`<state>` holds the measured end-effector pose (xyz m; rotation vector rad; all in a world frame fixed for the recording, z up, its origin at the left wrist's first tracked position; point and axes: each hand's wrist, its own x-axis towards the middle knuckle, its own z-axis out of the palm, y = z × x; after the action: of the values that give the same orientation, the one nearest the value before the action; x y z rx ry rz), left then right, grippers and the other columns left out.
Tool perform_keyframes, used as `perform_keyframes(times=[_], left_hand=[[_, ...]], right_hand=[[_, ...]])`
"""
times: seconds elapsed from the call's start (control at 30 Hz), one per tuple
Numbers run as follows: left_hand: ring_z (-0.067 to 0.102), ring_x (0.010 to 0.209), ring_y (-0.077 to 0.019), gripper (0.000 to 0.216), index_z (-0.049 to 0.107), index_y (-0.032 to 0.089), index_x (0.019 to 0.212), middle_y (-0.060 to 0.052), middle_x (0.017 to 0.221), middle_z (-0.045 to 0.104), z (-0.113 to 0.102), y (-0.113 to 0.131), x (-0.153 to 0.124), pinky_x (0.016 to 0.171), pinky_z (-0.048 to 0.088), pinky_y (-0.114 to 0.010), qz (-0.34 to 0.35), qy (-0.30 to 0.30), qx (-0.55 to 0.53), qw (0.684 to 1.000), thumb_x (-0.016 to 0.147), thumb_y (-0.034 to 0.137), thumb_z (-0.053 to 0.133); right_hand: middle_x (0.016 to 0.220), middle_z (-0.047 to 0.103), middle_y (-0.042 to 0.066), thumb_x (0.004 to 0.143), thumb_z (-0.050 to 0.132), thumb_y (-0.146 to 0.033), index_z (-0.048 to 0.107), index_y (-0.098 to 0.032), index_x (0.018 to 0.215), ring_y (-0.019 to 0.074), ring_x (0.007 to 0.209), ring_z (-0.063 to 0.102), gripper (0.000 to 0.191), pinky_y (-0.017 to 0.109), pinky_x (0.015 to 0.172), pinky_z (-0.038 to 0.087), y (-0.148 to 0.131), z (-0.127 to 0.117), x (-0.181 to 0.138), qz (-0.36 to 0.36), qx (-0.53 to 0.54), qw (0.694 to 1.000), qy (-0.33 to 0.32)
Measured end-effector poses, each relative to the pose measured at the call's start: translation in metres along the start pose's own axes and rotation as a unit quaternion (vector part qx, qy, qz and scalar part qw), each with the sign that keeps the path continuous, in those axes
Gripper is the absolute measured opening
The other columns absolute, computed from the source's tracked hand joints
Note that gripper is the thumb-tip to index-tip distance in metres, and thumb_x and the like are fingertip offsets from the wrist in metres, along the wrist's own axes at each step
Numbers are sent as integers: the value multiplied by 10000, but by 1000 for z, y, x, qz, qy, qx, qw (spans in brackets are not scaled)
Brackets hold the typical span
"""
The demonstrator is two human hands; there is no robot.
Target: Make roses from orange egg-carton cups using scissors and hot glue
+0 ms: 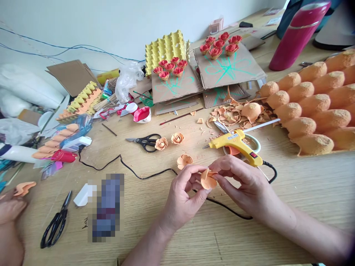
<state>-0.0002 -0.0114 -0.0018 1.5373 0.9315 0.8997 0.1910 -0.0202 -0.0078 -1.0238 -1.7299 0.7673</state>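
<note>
My left hand [184,194] and my right hand [241,181] meet low in the middle of the wooden table [305,199], both pinching a small orange petal piece [208,180] cut from egg carton. Just beyond my right hand a yellow glue gun [235,143] rests on a roll of tape, its black cord [138,173] running under my hands. Three finished orange flowers lie near: one [184,161] close to my left hand, two others [161,143] [177,138] farther back by black scissors [145,141].
An orange egg tray [310,107] fills the right side, with carton scraps [230,114] beside it. Cardboard sheets [230,68] carry red flowers at the back, by a yellow egg tray [165,48]. Another scissors [55,225] lies front left. Another person's hand [11,210] shows at the left edge.
</note>
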Motion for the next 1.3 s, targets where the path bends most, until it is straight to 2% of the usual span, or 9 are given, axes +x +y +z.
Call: perform_keyframes(times=[0.1,0.17,0.3,0.47,0.67,0.9,1.13,1.3], left_hand=[[689,844,-156,277,562,240,1158,-46,999,690,3,-3,0,685,623,-247,-37,7,-65,997,914,293,685],[689,827,-151,280,543,237,1135,-43,986,690,5,-5,0,681,627,-250,-49,23,-82,995,908,307,691],[710,888,-155,287,546,230,1120,-48,1030,699,6,-6,2,755,620,-255,-37,54,-91,994,891,274,712],[722,918,-160,254,581,214,1095,-49,1006,722,5,-5,3,815,601,-260,-12,83,-55,995,878,216,712],[737,873,-164,242,595,211,1084,-52,985,746,5,-7,2,773,603,-253,-13,82,-28,996,878,243,718],[748,933,-143,237,612,232,1100,-34,1034,763,7,-6,1,821,590,-216,6,56,-44,997,891,171,707],[749,923,-147,250,620,219,1105,-31,1004,759,6,-5,2,821,601,-227,13,81,-38,996,879,173,719],[752,943,-129,248,629,221,1107,-25,1025,773,6,-7,1,834,590,-190,6,71,-45,996,886,141,709]], right_hand=[[975,630,49,969,540,-89,583,-258,1079,187,878,624,206,332,746,551,-2,-3,0,-26,-32,999,16],[912,580,40,958,536,-71,606,-268,1122,194,833,592,266,336,697,529,-3,-4,-1,-45,-58,997,19],[807,484,8,955,535,-62,613,-292,1242,172,708,508,376,304,590,458,-4,-4,-5,-60,-85,995,-12],[861,535,34,984,536,-154,530,-274,1383,192,762,549,416,330,649,509,-6,-1,-7,-47,-87,993,-56],[863,563,37,986,541,-178,574,-271,1313,197,757,567,342,339,655,510,-8,-1,-6,-32,-78,995,-62],[867,546,27,977,536,-110,603,-254,1209,175,764,551,281,313,675,480,-6,-4,-5,-14,-41,997,-71],[872,523,29,989,516,-121,558,-245,1283,186,760,530,321,312,656,471,-4,-1,-8,-48,-70,994,-62],[850,514,21,976,520,-96,590,-235,1200,177,760,531,273,308,665,464,-6,-2,-5,-24,-55,996,-67]])
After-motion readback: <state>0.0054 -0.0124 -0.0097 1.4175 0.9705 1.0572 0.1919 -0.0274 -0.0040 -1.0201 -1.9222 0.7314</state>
